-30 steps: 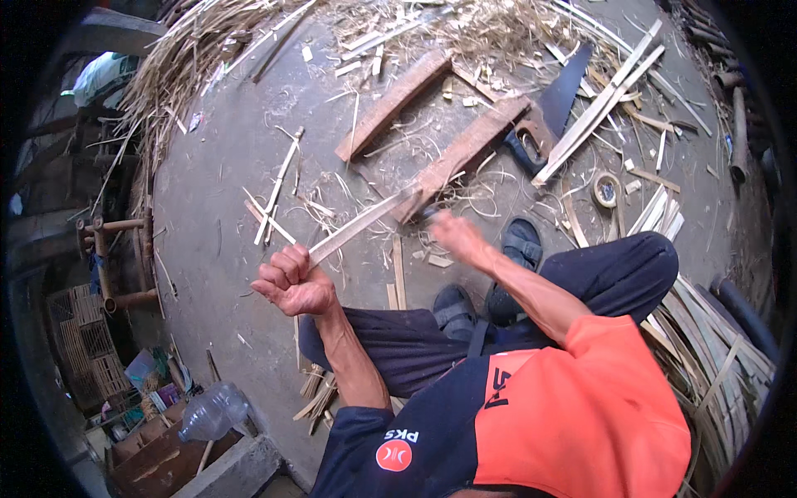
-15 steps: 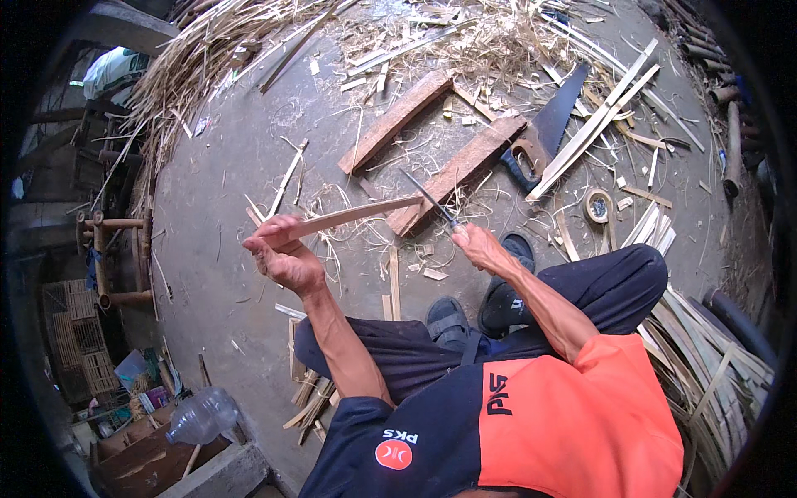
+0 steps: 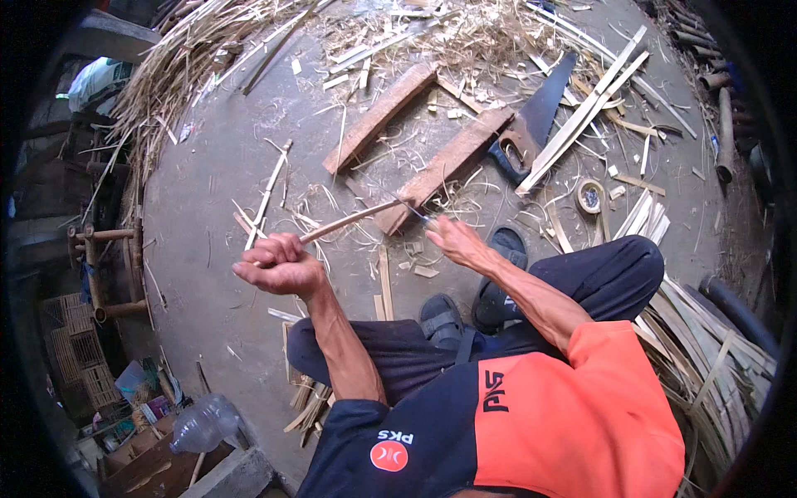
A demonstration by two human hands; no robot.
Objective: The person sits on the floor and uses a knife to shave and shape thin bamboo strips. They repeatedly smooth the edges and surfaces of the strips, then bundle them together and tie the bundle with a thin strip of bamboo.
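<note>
While the left hand (image 3: 282, 266) has its fingers curled shut around one end of a narrow strip (image 3: 353, 219), the right hand (image 3: 458, 241) grips a knife (image 3: 421, 213) (its handle mostly hidden). The strip's other end reaches the near part of a reddish wooden beam (image 3: 452, 166), right by the blade; whether they touch, I cannot tell. Farther off, a saw (image 3: 545, 108) lies beside pale slats (image 3: 588, 116), with shavings (image 3: 477, 54) beyond.

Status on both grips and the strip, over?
Left grip shut on bamboo strip; right grip holding knife. Strip's far end at wooden beam. Handsaw off right, clear.
</note>
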